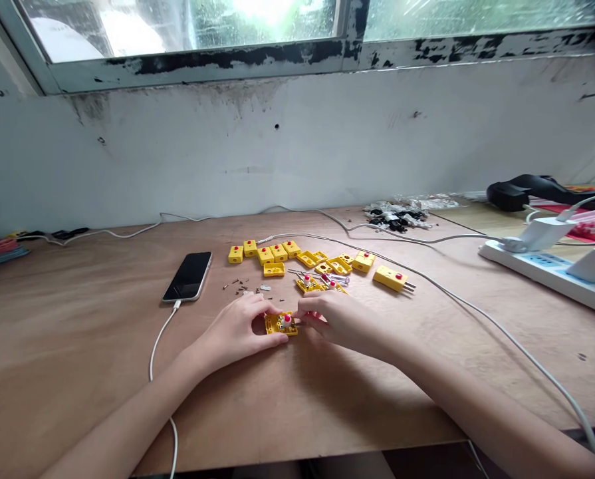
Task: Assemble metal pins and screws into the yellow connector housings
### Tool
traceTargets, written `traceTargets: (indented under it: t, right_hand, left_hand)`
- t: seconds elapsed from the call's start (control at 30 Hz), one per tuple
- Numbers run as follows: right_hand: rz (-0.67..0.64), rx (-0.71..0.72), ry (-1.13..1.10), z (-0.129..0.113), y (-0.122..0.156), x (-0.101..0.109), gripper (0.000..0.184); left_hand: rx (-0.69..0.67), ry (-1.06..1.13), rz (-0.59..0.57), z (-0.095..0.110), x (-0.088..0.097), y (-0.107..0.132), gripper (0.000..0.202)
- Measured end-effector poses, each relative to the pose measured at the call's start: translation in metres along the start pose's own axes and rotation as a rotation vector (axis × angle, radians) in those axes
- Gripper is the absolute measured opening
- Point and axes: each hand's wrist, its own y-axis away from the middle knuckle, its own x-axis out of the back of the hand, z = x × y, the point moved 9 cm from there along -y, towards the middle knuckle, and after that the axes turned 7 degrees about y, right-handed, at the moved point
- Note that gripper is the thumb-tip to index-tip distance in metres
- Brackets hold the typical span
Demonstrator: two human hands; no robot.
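- Directions are given from the yellow housing (277,328), with twelve o'clock toward the wall (202,159).
- The yellow housing is laid open near the front edge of the wooden table (92,319), between the two hands; a red button (288,319) is seated on a white piece inside it.
- By the left hand (247,327), at nine o'clock, the housing is clamped between thumb and fingers.
- The right hand (330,316) is placed at three o'clock, its fingertips drawn in at the housing's edge beside a metal pin (298,324); whether the pin is pinched cannot be told.
- Loose screws (240,287) are scattered between ten and eleven o'clock; the phone (187,277), plugged into a white cable (153,349), is set at ten.
- Closed yellow blocks (266,257) are lined up near twelve.
- Two more open housings (305,289) are found between one and two.
- A pronged yellow plug (389,278) is seen at two, the power strip (536,266) farther off, toward three.
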Motion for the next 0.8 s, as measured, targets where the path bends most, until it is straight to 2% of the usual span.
traceTargets:
  t: [0.37, 0.53, 0.67, 0.8]
  right_hand:
    - [-0.022, -0.039, -0.024, 0.002, 0.001, 0.000, 0.016]
    - [-0.016, -0.056, -0.029, 0.003, 0.000, 0.000, 0.015]
    - [-0.027, -0.086, -0.047, 0.005, 0.000, -0.001, 0.014]
    - [-0.027, -0.079, -0.045, 0.004, 0.000, -0.001, 0.014]
  left_hand:
    - [-0.002, -0.020, -0.002, -0.001, -0.001, 0.001, 0.029]
    - [-0.026, -0.068, 0.006, 0.005, 0.004, 0.002, 0.038]
    - [-0.118, -0.170, 0.064, 0.013, 0.010, 0.003, 0.026]
    - [-0.142, -0.180, 0.055, 0.013, 0.006, 0.004, 0.019]
